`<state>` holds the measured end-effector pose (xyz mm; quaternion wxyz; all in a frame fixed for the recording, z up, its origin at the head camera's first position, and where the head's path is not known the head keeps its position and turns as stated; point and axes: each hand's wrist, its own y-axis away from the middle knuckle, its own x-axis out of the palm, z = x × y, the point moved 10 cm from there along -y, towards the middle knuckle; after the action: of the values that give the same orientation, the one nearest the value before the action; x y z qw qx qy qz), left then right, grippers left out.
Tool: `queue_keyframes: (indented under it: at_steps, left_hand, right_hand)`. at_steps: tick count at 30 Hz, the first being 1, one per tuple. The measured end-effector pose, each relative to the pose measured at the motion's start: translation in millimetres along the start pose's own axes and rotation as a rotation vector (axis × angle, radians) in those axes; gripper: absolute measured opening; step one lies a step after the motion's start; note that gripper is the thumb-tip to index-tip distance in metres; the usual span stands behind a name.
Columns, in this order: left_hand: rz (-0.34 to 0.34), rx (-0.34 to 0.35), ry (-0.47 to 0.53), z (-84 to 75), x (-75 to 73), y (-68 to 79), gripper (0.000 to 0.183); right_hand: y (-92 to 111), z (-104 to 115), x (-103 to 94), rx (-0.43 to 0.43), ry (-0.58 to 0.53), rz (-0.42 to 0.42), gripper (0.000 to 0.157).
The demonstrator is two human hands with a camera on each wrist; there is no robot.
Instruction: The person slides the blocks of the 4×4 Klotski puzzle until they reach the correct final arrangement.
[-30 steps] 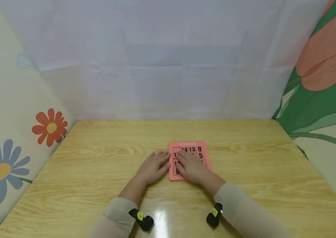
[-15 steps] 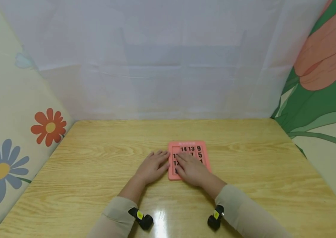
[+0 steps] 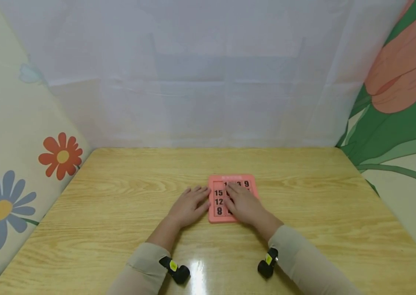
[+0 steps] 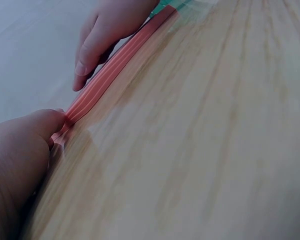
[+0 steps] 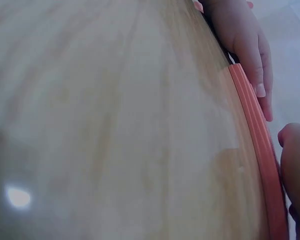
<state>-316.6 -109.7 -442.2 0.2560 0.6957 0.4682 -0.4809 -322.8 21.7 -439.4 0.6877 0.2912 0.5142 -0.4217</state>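
A pink number slide puzzle [image 3: 219,219] lies flat on the wooden table in the head view. Numbers 15, 12 and 8 show down its left column, 9 at the top right; the top-left slot has no tile. My left hand [image 3: 188,208] rests at the puzzle's left edge with its fingers extended, touching the frame. Over the tiles lies my right hand [image 3: 245,205], fingers fairly straight, fingertips near the upper middle, covering much of the grid. Both wrist views show the puzzle's pink side edge [image 4: 107,75], with the right thumb [image 5: 295,150] seen close up.
The wood-grain table [image 3: 137,176] extends on all sides of the puzzle. A white sheet [image 3: 226,102] hangs behind it. Flower-patterned panels stand at left [image 3: 8,123] and right [image 3: 407,135]. Black wrist cameras sit below both cuffs.
My right hand has shifted right and slightly up across the tiles, uncovering 15, 12 and 8 and covering part of the top row. The left hand stays in place.
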Motion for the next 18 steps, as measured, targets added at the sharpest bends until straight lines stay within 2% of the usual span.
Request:
queue_keyframes:
  at_steps: [4, 18]
  left_hand:
    - [0.000, -0.002, -0.005, 0.0, 0.4, -0.5, 0.053]
    - [-0.004, 0.005, -0.009, 1.8, 2.1, -1.1, 0.053]
  right_hand:
    - [-1.7, -2.5, 0.2, 0.012, 0.017, 0.013, 0.056]
    - [-9.4, 10.5, 5.4, 0.006, 0.013, 0.045, 0.057]
